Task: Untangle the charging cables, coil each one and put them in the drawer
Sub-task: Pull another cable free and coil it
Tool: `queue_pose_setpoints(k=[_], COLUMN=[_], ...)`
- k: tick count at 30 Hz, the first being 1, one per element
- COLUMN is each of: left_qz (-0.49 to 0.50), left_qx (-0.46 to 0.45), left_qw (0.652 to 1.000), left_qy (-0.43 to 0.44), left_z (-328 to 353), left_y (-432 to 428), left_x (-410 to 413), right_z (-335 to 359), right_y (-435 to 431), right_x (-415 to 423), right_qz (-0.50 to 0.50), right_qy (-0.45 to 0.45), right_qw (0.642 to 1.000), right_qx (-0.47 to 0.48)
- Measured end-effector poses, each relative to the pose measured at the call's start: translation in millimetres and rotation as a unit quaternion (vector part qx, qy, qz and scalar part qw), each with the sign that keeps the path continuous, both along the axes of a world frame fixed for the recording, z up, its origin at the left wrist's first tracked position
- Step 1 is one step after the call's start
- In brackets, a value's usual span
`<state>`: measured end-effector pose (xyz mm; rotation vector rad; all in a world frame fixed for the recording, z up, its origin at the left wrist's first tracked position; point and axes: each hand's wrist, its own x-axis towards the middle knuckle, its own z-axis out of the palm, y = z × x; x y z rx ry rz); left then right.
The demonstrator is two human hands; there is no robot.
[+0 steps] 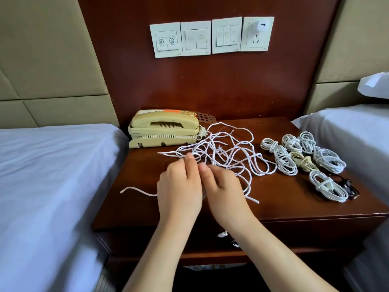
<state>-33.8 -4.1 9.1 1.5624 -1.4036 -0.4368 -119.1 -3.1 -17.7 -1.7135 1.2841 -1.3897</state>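
Untangling step. The left hand (179,186) and right hand (225,186) meet at the near-left side of the loose white tangle (223,152), which sprawls over the middle of the surface (273,207). The fingers (190,165) of each hand are curled, pinching a strand. We judge it best to trace one free end back through the loops, lifting rather than pulling, lest knots tighten. Coiled bundles (303,154) lie along the right edge, and the drawer (294,230) sits beneath the front edge. A telephone (164,129) occupies the back-left corner. A bed (52,165) adjoins each side, and wall switches (195,37) and a plugged-in charger (260,26) sit on the wood panel above.
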Motion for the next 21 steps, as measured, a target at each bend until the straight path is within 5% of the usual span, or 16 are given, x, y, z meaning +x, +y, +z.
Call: queue_pose_setpoints(k=[11,21], left_qz=[-0.058,-0.048], left_qx=[-0.039,-0.023], left_qw=[0.997,0.998], left_qy=[0.014,0.040], left_z=[-10.1,-9.8], left_y=[-2.7,-13.1], left_x=[-2.7,14.1], right_z=[-11.7,-1.5], right_y=[2.6,-0.6], right_x=[0.6,-19.0], right_qz=[-0.087,0.046], right_qy=[-0.120,-0.114], right_qw=[0.989,0.991], right_qx=[-0.014,0.048])
